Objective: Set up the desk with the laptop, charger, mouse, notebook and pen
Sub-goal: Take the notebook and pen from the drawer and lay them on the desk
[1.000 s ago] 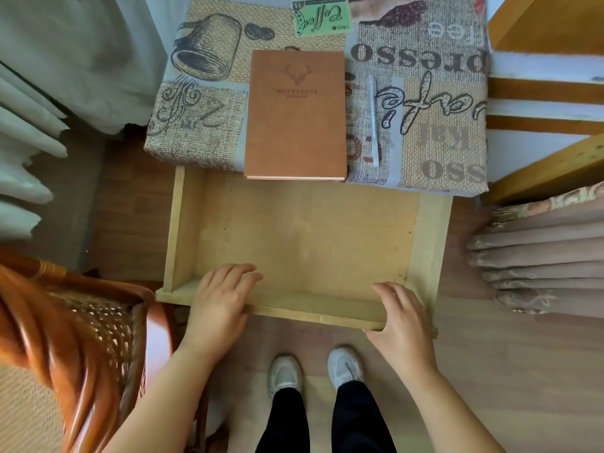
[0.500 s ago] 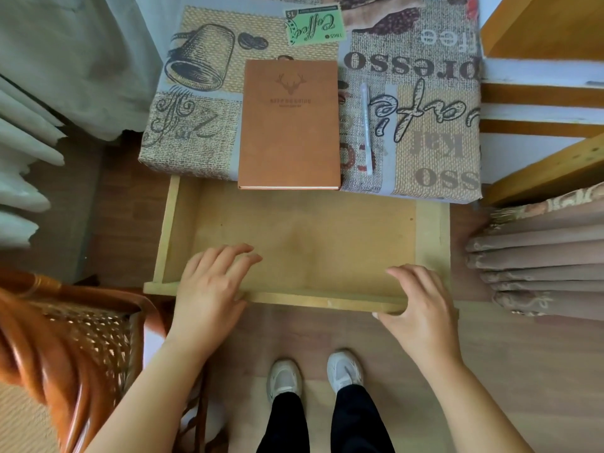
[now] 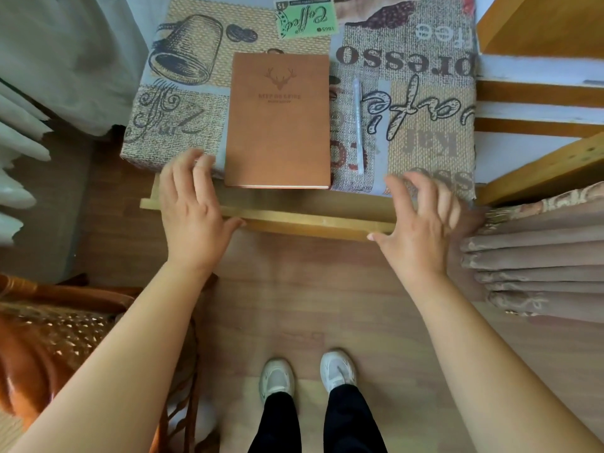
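A brown notebook point(image 3: 279, 120) with a deer emblem lies on the desk point(image 3: 425, 132), which wears a coffee-print cloth. A pale pen point(image 3: 358, 125) lies just right of the notebook. Under the desk's front edge a wooden drawer point(image 3: 310, 220) sticks out only a little. My left hand point(image 3: 192, 207) rests flat on the drawer's front at the left, fingers spread. My right hand point(image 3: 421, 220) presses the drawer's front at the right, fingers apart. Neither hand holds anything. No laptop, charger or mouse is in view.
A wicker chair point(image 3: 49, 338) stands at the lower left, close to my left arm. Folded brownish curtains point(image 3: 539, 256) hang at the right, pale curtains point(image 3: 19, 142) at the left. Wooden shelving point(image 3: 539, 93) flanks the desk's right side. My feet point(image 3: 307, 377) stand on wood flooring.
The drawer has slid from wide open to nearly shut under the desk, with both hands moving forward against its front.
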